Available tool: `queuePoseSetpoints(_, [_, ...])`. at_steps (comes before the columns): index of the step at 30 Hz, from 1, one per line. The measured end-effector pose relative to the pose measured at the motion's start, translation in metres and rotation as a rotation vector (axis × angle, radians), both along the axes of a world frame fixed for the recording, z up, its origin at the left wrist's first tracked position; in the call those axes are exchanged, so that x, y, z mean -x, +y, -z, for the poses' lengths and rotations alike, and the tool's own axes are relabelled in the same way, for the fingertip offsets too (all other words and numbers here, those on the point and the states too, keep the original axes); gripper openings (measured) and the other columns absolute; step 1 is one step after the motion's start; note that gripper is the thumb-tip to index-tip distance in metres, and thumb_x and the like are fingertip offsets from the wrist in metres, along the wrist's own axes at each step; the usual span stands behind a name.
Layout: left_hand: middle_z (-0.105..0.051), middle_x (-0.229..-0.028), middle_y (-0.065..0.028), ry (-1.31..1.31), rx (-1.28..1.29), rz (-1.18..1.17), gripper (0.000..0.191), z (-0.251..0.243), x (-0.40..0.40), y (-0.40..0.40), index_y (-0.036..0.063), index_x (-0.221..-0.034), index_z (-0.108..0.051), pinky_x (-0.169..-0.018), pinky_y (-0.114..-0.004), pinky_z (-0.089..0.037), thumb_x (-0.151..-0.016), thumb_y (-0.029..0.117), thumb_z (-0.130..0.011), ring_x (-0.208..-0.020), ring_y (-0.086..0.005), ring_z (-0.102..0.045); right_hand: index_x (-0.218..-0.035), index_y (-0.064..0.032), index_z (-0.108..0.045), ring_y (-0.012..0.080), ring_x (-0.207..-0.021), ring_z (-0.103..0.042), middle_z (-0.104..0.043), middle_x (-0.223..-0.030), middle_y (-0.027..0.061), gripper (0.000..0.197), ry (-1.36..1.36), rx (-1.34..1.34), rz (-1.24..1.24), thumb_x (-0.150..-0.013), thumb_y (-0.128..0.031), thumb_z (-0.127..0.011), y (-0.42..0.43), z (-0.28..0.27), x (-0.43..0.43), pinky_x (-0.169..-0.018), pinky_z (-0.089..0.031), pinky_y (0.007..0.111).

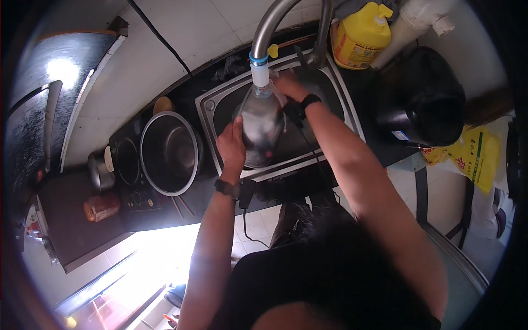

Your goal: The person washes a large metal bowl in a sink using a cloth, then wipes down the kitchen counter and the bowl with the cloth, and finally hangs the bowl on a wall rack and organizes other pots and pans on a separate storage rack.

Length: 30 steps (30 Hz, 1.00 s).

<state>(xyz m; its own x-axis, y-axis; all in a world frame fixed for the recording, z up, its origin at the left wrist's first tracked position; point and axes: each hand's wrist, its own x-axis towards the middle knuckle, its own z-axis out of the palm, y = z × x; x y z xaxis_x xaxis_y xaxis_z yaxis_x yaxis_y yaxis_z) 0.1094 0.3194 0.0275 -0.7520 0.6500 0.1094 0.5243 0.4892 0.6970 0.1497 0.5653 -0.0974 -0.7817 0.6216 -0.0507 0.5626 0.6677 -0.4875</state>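
Observation:
A shiny metal vessel (262, 128) is tilted inside the stainless steel sink (352, 109), below the faucet's white and blue nozzle (260, 73). My left hand (233, 144) grips its left edge, thumb up along the rim. At the vessel's far right side is my right hand (290, 86), blurred, its fingers partly lost behind the rim. Something pale shows by those fingers, too unclear to name, and I cannot tell whether the hand holds it. Both wrists wear black straps with small boxes and cables.
A large open metal pot (170, 153) stands left of the sink, near a pair of chopsticks (181, 207). Farther left are a smaller metal pot (101, 175) and a reddish-brown jar (101, 207). A yellow jug (362, 37) and a black bucket-like container (420, 99) stand to the right.

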Motion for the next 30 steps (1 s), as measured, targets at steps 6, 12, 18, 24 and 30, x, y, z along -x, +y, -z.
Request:
queuePoseSetpoints(6, [-0.056, -0.072, -0.0273, -0.023, 0.040, -0.063, 0.052, 0.009, 0.025, -0.011, -0.0017, -0.079, -0.062, -0.061, -0.047, -0.041, -0.095, 0.045, -0.047, -0.071, -0.0476, -0.052, -0.107, -0.0021, -0.061, 0.0372, -0.100, -0.054, -0.057, -0.110, 0.0204, 0.036, 0.668, 0.002, 0.154, -0.079, -0.024, -0.059, -0.119, -0.098, -0.026, -0.086, -0.044, 0.049])
queuePoseSetpoints(12, [-0.055, -0.059, -0.0162, -0.198, -0.088, 0.023, 0.050, 0.002, 0.027, 0.009, -0.0035, -0.078, -0.064, -0.054, -0.038, -0.041, -0.096, 0.040, -0.047, -0.054, -0.0220, -0.051, -0.126, -0.0014, -0.051, 0.0364, -0.127, -0.036, -0.038, -0.140, 0.0133, 0.057, 0.561, -0.273, -0.199, -0.072, -0.011, -0.064, -0.181, -0.131, -0.078, -0.103, -0.029, 0.055])
queuePoseSetpoints(18, [-0.043, -0.054, -0.0157, -0.068, -0.076, -0.108, 0.052, 0.006, 0.022, -0.016, -0.0047, -0.074, -0.059, -0.049, -0.039, -0.033, -0.098, 0.040, -0.047, -0.052, -0.0213, -0.033, -0.126, -0.0073, -0.053, 0.0323, -0.117, -0.047, -0.052, -0.124, 0.0145, 0.046, 0.552, 0.250, 0.283, -0.082, -0.019, -0.057, -0.141, -0.121, -0.040, -0.102, -0.034, 0.047])
queuePoseSetpoints(24, [-0.034, -0.053, -0.0084, -0.065, -0.209, -0.104, 0.051, 0.016, 0.014, -0.014, -0.0037, -0.065, -0.045, -0.048, -0.036, -0.024, -0.099, 0.034, -0.045, -0.056, -0.0152, -0.027, -0.106, -0.0058, -0.066, 0.0309, -0.101, -0.060, -0.062, -0.108, 0.0175, 0.027, 0.666, 0.622, -0.004, -0.086, -0.019, -0.053, 0.001, 0.029, -0.008, -0.088, -0.048, 0.036])
queuePoseSetpoints(30, [-0.038, -0.063, 0.0029, -0.334, -0.438, -0.367, 0.045, 0.100, 0.015, -0.113, -0.0002, -0.071, -0.046, -0.053, -0.030, -0.027, -0.101, 0.033, -0.041, -0.062, -0.0098, -0.034, -0.111, -0.0073, -0.062, 0.0314, -0.101, -0.058, -0.059, -0.115, 0.0160, 0.034, 0.687, 0.313, 0.023, -0.082, -0.023, -0.061, -0.079, -0.072, -0.011, -0.088, -0.046, 0.040])
